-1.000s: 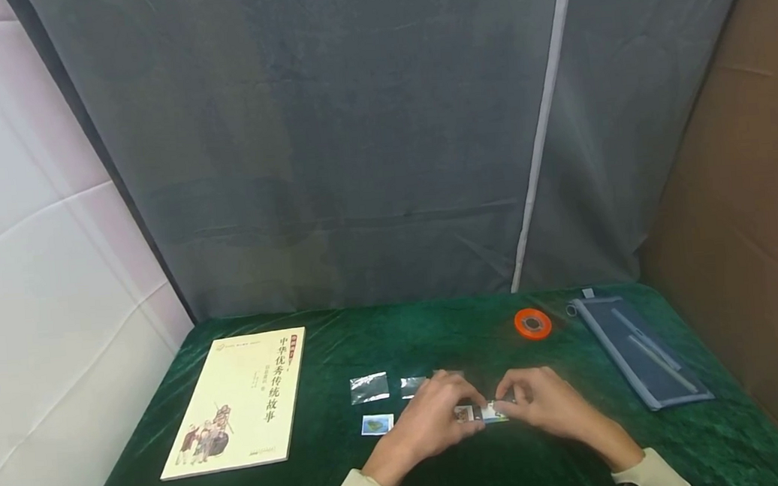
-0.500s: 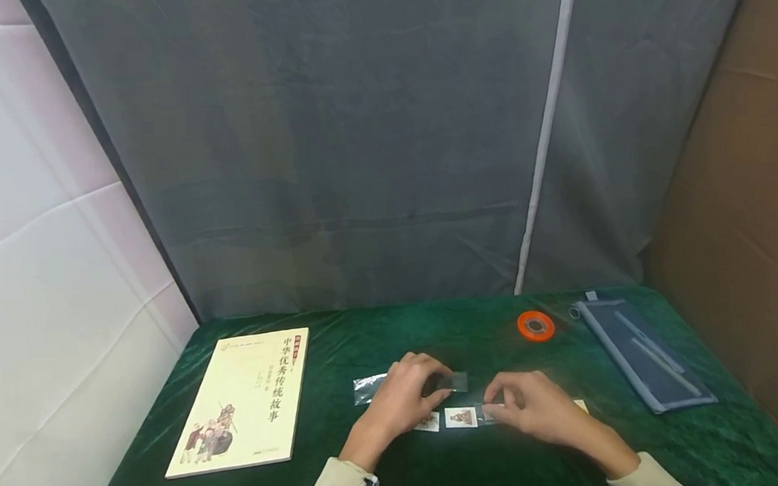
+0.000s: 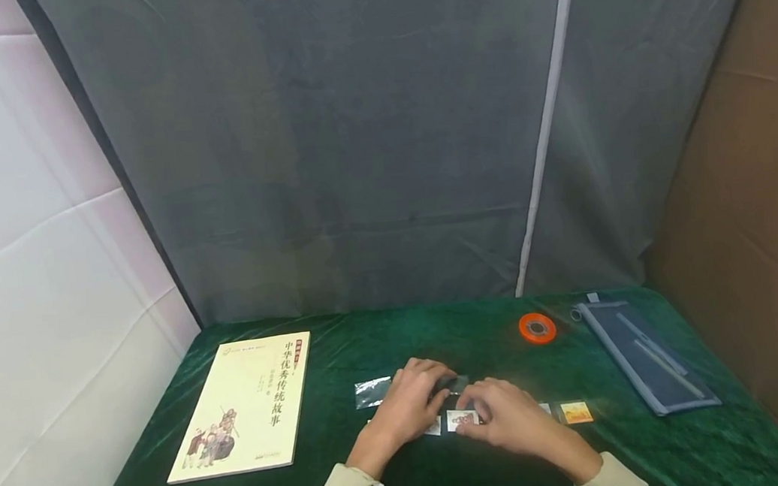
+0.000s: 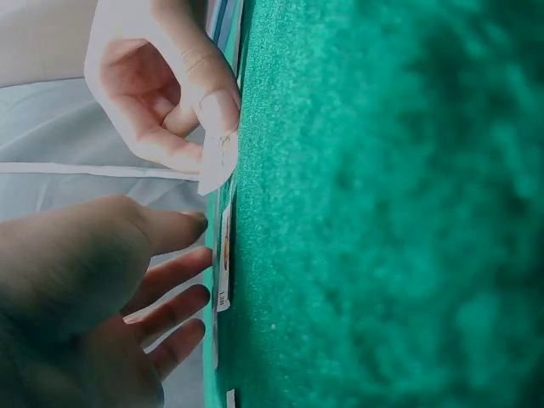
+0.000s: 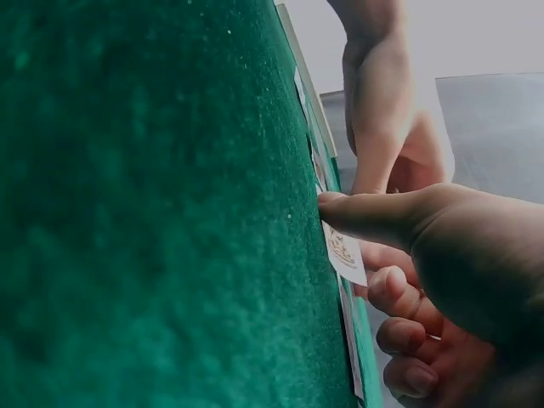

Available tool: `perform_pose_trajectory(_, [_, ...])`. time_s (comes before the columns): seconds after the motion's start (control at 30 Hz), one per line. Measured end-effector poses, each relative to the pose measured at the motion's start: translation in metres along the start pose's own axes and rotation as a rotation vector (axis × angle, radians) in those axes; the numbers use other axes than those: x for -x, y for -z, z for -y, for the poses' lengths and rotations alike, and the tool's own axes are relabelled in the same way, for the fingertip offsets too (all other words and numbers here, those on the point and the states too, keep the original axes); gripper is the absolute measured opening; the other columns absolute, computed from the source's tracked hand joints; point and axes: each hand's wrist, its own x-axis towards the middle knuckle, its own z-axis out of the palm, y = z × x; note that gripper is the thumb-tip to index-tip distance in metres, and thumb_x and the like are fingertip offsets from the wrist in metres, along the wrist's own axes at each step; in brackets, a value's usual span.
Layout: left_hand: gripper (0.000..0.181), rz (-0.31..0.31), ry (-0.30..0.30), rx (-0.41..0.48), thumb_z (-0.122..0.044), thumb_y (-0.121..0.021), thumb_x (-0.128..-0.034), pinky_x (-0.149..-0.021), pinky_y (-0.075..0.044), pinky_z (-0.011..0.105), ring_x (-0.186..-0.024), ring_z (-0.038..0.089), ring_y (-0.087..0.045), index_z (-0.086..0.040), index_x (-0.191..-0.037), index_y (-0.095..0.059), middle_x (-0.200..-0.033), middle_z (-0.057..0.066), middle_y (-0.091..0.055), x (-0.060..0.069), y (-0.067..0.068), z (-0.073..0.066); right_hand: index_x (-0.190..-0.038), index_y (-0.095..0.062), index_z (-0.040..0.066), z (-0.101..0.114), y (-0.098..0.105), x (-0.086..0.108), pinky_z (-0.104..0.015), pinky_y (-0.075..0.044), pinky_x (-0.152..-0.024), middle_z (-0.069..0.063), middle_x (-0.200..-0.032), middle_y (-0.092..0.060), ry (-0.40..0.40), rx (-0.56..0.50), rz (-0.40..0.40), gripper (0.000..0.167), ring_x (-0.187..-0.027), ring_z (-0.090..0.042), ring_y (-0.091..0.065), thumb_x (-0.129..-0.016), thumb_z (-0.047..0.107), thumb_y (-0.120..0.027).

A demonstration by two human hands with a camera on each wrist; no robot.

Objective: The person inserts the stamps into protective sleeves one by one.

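My right hand [image 3: 510, 419] pinches a small white stamp [image 3: 461, 419] with a brown seated figure, low over the green cloth. In the right wrist view that stamp [image 5: 342, 248] stands tilted between thumb and fingers. To its left, my left hand [image 3: 410, 403] rests with loosely bent fingers by a small clear plastic sleeve [image 3: 462, 382]. Its fingertips [image 4: 194, 297] reach the cloth or the sleeve's edge; which one I cannot tell. Another stamp [image 3: 433, 426] is mostly hidden under the left hand. A yellow stamp [image 3: 576, 412] lies right of my right hand.
A cream book [image 3: 241, 408] lies at the left. One more clear sleeve [image 3: 372, 392] is beyond my left hand. Farther back sits an orange disc [image 3: 537, 328] with a grey centre. At the right, a blue mesh pouch [image 3: 648, 357] holds slim long items.
My right hand has moved left, from a clear sleeve to the seated-figure stamp, and now pinches it. The yellow stamp has come into view. Earlier my left hand drew back leftward from the stamps.
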Motion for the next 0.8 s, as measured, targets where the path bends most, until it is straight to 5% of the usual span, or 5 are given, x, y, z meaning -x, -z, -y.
perform_pose_trajectory(0.27, [0.026,-0.005,0.024,0.025,-0.016,-0.078,-0.1009,-0.102,-0.053,0.047,-0.127,0.022,-0.062,-0.018,-0.127,-0.077,-0.134,0.0,-0.075,-0.0001,-0.0043,0.0028,-0.093,-0.075,0.037,-0.0019,-0.0001,0.0022,-0.022,-0.04,-0.064,0.016,-0.079,-0.047,0.065,-0.059,-0.012,0.014,-0.073,0.0,-0.044,-0.092,0.038,-0.088])
perform_pose_trajectory(0.53, [0.027,-0.03,0.034,0.06,-0.014,-0.081,-0.0979,-0.1,-0.053,0.047,-0.123,0.021,-0.063,-0.017,-0.125,-0.078,-0.128,0.0,-0.076,-0.0022,-0.0063,0.0043,-0.093,-0.078,0.029,-0.0032,0.0007,0.0004,-0.021,-0.043,-0.067,0.014,-0.082,-0.054,0.123,-0.185,-0.038,0.012,-0.073,0.0,-0.048,-0.092,0.033,-0.089])
perform_pose_trajectory(0.8, [0.029,-0.043,0.08,0.1,-0.014,-0.082,-0.0965,-0.098,-0.051,0.045,-0.121,0.022,-0.062,-0.017,-0.125,-0.077,-0.131,0.002,-0.075,-0.0015,-0.0071,0.003,-0.095,-0.078,0.026,-0.0038,0.0011,0.0003,-0.023,-0.048,-0.068,0.013,-0.086,-0.061,0.094,-0.247,-0.01,0.012,-0.077,-0.004,-0.056,-0.094,0.035,-0.087])
